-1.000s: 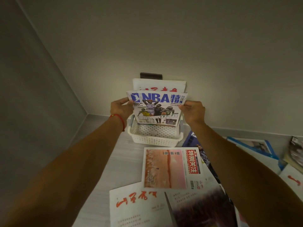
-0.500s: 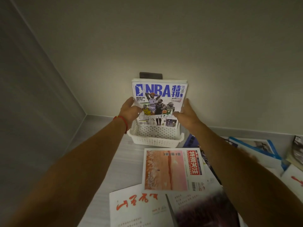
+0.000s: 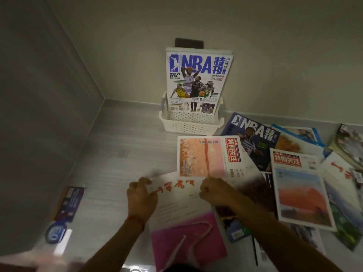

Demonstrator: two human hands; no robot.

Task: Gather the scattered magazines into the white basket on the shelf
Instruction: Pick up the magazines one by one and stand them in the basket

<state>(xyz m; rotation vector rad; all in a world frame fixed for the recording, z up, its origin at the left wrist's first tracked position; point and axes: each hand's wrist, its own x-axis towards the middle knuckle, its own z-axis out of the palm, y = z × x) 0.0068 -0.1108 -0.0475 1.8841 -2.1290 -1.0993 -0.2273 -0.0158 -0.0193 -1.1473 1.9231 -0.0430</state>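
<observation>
White plastic mesh forms the basket (image 3: 189,124), which is set at the back edge of the shelf (image 3: 125,146), against the rear wall. An NBA magazine (image 3: 197,83) is stood upright in it, leaning back on the wall, with more pages seen behind its top edge.

Near the front edge of the shelf, a white magazine with red brush lettering (image 3: 176,199) and a pink lower half is held from both sides. The left hand (image 3: 140,199), a red string at its wrist, is curled over the magazine's left edge; the right hand (image 3: 215,191) is placed at its upper right, fingers bent onto the cover. Motion blur hides how firmly either hand is closed.

Just behind the hands, an orange-covered magazine (image 3: 206,156) is laid flat, overlapping the white one's top edge. Toward the right edge of the shelf, a dark blue NBA magazine (image 3: 253,138), a magazine with a sunset cover (image 3: 300,193) and several others are spread in an overlapping heap. At the front left corner, a slim blue leaflet (image 3: 68,203) is seen lying apart.
</observation>
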